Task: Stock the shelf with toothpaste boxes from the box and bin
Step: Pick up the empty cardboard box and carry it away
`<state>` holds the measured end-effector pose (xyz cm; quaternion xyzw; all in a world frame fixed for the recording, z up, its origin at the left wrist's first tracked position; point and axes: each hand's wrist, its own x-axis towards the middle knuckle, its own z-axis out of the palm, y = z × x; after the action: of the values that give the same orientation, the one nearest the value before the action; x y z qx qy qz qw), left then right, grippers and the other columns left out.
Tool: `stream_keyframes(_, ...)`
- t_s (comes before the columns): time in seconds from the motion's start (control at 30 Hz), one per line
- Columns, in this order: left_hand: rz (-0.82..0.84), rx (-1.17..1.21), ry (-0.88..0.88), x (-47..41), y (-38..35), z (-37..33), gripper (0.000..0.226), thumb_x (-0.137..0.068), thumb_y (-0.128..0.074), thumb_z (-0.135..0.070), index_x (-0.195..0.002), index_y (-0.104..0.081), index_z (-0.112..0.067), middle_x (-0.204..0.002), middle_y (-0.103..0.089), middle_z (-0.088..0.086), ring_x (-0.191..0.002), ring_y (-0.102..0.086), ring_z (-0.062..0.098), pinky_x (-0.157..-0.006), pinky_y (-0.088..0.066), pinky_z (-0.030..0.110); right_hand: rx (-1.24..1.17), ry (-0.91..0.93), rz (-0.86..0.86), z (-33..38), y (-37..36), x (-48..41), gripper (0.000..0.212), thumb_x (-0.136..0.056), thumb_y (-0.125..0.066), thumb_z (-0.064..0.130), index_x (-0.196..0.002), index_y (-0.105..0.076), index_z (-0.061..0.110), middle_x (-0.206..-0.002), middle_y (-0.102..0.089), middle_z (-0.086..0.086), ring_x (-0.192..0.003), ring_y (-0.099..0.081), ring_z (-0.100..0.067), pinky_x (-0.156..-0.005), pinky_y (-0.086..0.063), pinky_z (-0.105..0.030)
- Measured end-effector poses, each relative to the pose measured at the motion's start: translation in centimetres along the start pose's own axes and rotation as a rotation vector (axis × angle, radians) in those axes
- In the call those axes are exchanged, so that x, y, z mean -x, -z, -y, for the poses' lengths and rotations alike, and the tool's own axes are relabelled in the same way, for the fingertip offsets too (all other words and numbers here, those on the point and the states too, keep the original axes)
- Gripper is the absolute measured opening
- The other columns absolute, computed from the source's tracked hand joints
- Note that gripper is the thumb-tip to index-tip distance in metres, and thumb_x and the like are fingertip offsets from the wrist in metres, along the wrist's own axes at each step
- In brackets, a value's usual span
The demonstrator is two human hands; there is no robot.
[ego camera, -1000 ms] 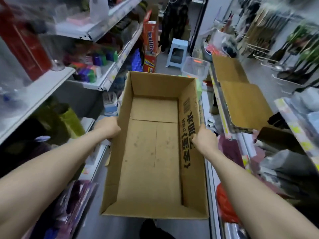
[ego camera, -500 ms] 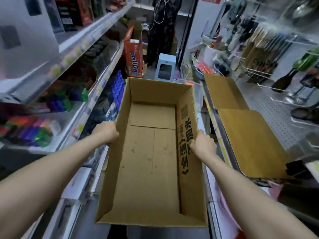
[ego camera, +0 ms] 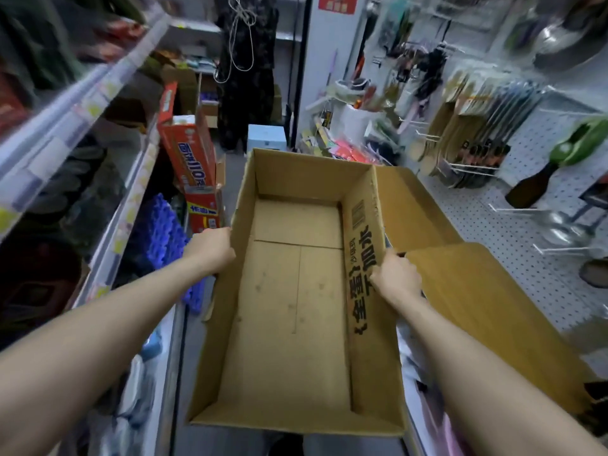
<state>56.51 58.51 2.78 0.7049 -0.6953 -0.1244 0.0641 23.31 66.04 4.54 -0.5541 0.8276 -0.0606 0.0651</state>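
An open brown cardboard box [ego camera: 296,307] hangs in front of me in the aisle, and its inside is bare. My left hand [ego camera: 210,248] grips the box's left wall near the top edge. My right hand [ego camera: 396,278] grips the right wall, beside black printed characters. Two flaps [ego camera: 477,307] hang out to the right of the box. No toothpaste boxes show in the box. The shelves [ego camera: 108,225] on the left are blurred.
An orange carton [ego camera: 189,153] stands upright in the aisle ahead on the left, next to blue plastic items [ego camera: 163,232]. A pale blue stool [ego camera: 266,136] sits further down. A pegboard wall [ego camera: 513,232] with hooks and hanging goods runs along the right.
The view has swung right and forward along the aisle while both hands keep holding the box. The orange carton and stool appear closer, and the pegboard wall has come into view.
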Motion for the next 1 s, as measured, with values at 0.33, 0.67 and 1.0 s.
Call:
stream_keyframes(0.33, 0.035, 0.005, -0.150, -23.2, -0.1, -10.7, 0.025, -0.092, -0.049, -0.029, -0.111, -0.059, -0.017, -0.104, -0.067, 0.012, -0.093, -0.064, 0.036, -0.074, -0.051, 0.037, -0.012, -0.119, 0.016, -0.3, -0.6, -24.3, 0.048, -0.094, -0.056, 0.024, -0.136, -0.041, 0.006, -0.110, -0.065, -0.015, -0.103, -0.061, -0.036, -0.086, -0.052, -0.044)
stream_keyframes(0.67, 0.143, 0.041, -0.198, -38.2, -2.5, -17.6, 0.005, -0.093, -0.047, -0.023, -0.091, -0.051, -0.020, -0.082, -0.058, 0.002, -0.070, -0.055, 0.024, -0.064, -0.043, 0.034, 0.013, -0.202, 0.054, -0.9, -1.4, -39.6, 0.037, -0.097, -0.055, 0.023, -0.129, -0.043, 0.009, -0.092, -0.063, -0.008, -0.086, -0.062, -0.028, -0.078, -0.054, -0.041)
stream_keyframes(1.0, 0.335, -0.053, -0.284, -47.0, -7.3, -19.3, 0.019, -0.090, -0.045, -0.008, -0.106, -0.055, -0.008, -0.099, -0.066, 0.014, -0.092, -0.064, 0.035, -0.078, -0.054, 0.040, 0.109, -0.339, 0.170, -0.7, -6.5, -45.2, 0.041, -0.103, -0.041, 0.013, -0.142, -0.033, 0.004, -0.079, -0.061, -0.003, -0.073, -0.064, -0.021, -0.070, -0.059, -0.040)
